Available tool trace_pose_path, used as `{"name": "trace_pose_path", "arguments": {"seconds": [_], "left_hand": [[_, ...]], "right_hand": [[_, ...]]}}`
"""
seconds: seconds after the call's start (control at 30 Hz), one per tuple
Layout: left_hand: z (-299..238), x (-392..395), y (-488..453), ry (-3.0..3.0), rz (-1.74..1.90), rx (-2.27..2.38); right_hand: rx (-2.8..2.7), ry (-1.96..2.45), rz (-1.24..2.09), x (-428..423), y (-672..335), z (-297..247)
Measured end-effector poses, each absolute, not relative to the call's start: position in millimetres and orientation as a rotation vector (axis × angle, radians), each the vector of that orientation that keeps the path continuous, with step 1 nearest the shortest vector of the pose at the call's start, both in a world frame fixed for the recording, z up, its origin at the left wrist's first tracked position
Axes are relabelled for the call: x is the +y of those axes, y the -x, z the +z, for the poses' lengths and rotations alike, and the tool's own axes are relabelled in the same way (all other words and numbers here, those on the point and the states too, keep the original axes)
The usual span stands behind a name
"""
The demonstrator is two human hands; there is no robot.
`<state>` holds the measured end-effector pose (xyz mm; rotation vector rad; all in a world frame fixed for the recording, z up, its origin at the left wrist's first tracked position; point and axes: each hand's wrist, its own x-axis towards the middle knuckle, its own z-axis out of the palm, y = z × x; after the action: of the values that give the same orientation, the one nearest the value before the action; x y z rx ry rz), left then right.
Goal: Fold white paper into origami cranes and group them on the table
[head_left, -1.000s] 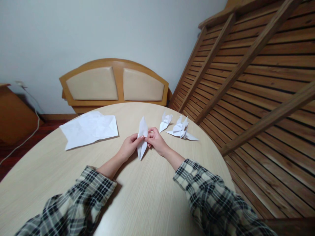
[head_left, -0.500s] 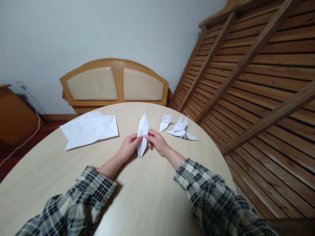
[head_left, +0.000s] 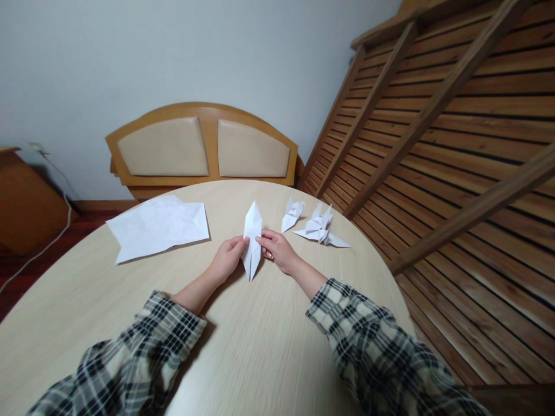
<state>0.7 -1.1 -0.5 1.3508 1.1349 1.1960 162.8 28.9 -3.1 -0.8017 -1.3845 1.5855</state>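
A long, diamond-shaped piece of folded white paper (head_left: 252, 230) points away from me above the middle of the table. Its near end is split into two narrow points. My left hand (head_left: 228, 257) pinches its left edge, thumb on top. From the right, my right hand (head_left: 280, 251) grips the opposite edge with its thumb on the face; the fingers behind the paper are partly hidden. Just beyond my right hand sit several folded paper cranes, one standing apart (head_left: 293, 213) and others bunched together (head_left: 321, 226).
Creased white paper sheets (head_left: 158, 228) lie on the left of the round wooden table (head_left: 243, 358). Past the far edge stands a headboard with two padded panels (head_left: 162, 147). A slatted wooden frame (head_left: 433, 144) leans along the right. A white cable (head_left: 65, 222) hangs at the far left.
The folded paper has turned slightly, its near end shifting right and the slit between its points showing more. My thumbs have moved a little apart toward its edges.
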Motion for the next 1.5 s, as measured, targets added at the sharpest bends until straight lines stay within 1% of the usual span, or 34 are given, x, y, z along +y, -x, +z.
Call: {"name": "trace_pose_path", "arguments": {"seconds": [0.13,0.4,0.77,1.07,1.27,1.5], "left_hand": [[-1,-1,-1,-1.400,1.204,1.128],[0,-1,-1,-1.413,1.192,1.134],[1,0,-2,-1.260,1.181,1.049],[4,1,-3,-1.162,1.196,1.033],[0,3,-1,-1.053,1.159,1.042],[1,3,-1,-1.064,1.183,1.011]], "right_hand": [[-1.376,0.774,1.648,28,-163,-1],[-1.390,0.763,1.657,27,-164,1],[-1.358,0.819,1.632,28,-162,-2],[-1.379,0.740,1.675,30,-164,-5],[-1.334,0.778,1.654,34,-162,-11],[-1.332,0.816,1.585,31,-159,-8]]}}
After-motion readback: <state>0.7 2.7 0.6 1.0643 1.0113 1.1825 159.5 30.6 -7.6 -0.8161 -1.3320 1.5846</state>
